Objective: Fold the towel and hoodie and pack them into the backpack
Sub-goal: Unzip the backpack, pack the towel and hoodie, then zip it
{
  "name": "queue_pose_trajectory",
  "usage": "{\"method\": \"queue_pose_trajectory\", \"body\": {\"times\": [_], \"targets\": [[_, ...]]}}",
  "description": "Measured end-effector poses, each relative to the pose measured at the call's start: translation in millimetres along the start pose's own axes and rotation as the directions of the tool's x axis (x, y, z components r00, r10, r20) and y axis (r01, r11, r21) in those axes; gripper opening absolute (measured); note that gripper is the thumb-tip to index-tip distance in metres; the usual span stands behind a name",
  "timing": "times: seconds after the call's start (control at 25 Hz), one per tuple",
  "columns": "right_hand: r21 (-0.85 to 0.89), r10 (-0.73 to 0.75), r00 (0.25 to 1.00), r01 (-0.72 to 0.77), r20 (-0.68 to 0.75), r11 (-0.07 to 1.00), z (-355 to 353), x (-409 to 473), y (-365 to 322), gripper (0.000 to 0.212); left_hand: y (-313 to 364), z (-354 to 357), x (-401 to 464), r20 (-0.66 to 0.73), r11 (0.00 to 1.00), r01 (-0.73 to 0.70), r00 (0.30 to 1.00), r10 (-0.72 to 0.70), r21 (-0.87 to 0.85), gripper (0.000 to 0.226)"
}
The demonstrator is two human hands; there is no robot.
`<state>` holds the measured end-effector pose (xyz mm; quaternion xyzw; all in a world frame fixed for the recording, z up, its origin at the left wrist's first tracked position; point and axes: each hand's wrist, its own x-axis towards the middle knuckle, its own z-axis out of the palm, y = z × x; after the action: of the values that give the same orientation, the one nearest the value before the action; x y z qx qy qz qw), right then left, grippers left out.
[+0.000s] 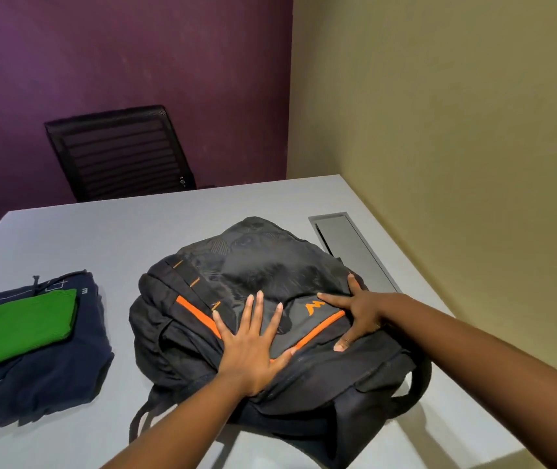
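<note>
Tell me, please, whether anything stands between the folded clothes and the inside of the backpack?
Yes: the backpack lies flat and looks closed, with the left hand and right hand spread on its front. The towel sits on the hoodie beside it; bare table lies between.

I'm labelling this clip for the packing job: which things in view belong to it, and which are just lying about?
Part of the job:
- black backpack, with the left hand and right hand flat on it
- green towel, folded, lying on the hoodie
- navy hoodie, folded, left of the backpack

Just there:
- black chair behind the table
- cable hatch in the grey table
</note>
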<state>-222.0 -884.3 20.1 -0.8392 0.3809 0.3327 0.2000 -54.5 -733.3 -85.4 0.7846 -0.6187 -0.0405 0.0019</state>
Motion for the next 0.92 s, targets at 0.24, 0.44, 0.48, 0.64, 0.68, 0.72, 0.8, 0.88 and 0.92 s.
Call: {"method": "queue_pose_trajectory", "body": {"times": [0.24,0.44,0.48,0.64,0.68,0.72,0.8,0.88,0.92], "targets": [[0.138,-0.015,1.000,0.018,-0.022,0.990,29,11,-49,0.103,-69,-8,9,-0.036,0.988,-0.083,0.995,0.088,0.130,0.063],[0.145,-0.021,0.999,0.015,0.039,0.989,31,10,-91,0.101,-106,-21,-7,0.158,0.946,-0.136,0.983,0.092,0.294,0.068],[0.097,-0.035,0.997,0.028,0.070,0.995,24,3,-95,0.098,-108,-29,-11,0.188,0.932,-0.157,0.977,0.099,0.326,0.074],[0.113,-0.068,0.997,0.064,0.033,0.992,-26,-15,-91,0.068,-115,-51,-28,0.271,0.958,-0.243,0.942,0.197,0.149,0.097],[0.181,-0.039,0.995,0.056,-0.093,0.982,-39,-13,-89,0.060,-116,-59,-28,0.298,0.976,-0.215,0.935,0.193,0.044,0.104],[0.239,0.006,0.962,0.062,-0.274,0.969,-46,-6,-88,0.048,-117,-68,-27,0.347,0.984,-0.140,0.922,0.169,-0.108,0.111],[0.271,0.083,0.798,0.103,-0.597,0.957,-48,13,-91,0.038,-113,-87,-17,0.433,0.899,0.127,0.898,0.075,-0.418,0.115],[0.350,0.113,0.794,0.132,-0.598,0.928,-40,30,-101,0.064,-102,-99,-4,0.420,0.871,0.255,0.905,-0.063,-0.420,0.095],[0.384,0.120,0.838,0.113,-0.532,0.916,-32,37,-107,0.080,-97,-101,1,0.362,0.908,0.283,0.918,-0.164,-0.308,0.085]]}}
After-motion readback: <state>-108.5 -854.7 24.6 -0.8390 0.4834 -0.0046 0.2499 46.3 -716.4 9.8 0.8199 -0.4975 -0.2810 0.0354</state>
